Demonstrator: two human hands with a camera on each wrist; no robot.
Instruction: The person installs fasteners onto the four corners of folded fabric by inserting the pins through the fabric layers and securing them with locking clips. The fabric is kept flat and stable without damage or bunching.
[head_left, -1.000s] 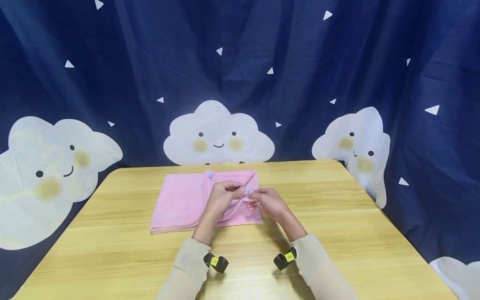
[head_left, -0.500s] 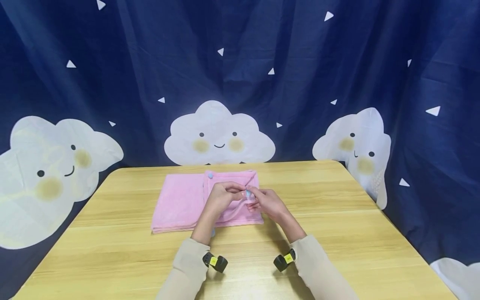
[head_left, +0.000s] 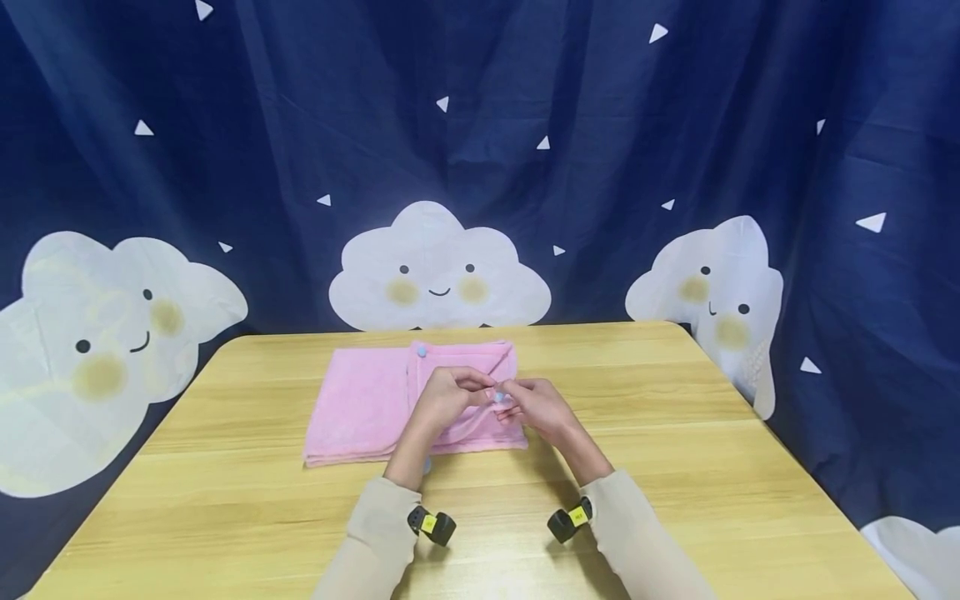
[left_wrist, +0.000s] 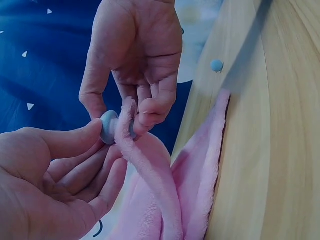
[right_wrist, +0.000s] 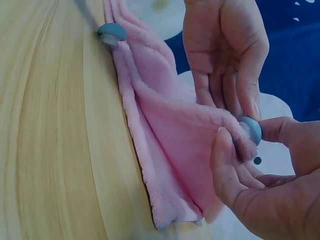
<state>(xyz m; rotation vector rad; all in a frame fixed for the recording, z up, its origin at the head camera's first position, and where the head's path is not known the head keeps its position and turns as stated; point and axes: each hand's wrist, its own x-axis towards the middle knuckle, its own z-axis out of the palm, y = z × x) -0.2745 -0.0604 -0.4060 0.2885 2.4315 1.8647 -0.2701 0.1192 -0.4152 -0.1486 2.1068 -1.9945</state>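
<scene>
A folded pink fleece blanket (head_left: 360,400) lies on the table, its raised edge held up between both hands. On that edge sits a mushroom-shaped blue quilt clip (left_wrist: 108,127), its cap on one side of the fabric and a bluish part on the other. My left hand (head_left: 442,404) pinches the clip and edge with thumb and fingers. My right hand (head_left: 542,406) grips the same spot from the right, its thumb on the cap in the right wrist view and its fingers behind the cloth.
One blue clip (head_left: 422,351) sits at the blanket's far edge. Another clip (right_wrist: 111,31) is at the near edge, partly behind the left forearm in the head view. A third blue clip (left_wrist: 216,65) rests on the wooden table (head_left: 675,467). A navy curtain (head_left: 480,167) hangs behind.
The clip and the blanket edge have come slightly nearer and lower. The right thumb has shifted over to the clip, and both hands now close around it. The blanket stays in place.
</scene>
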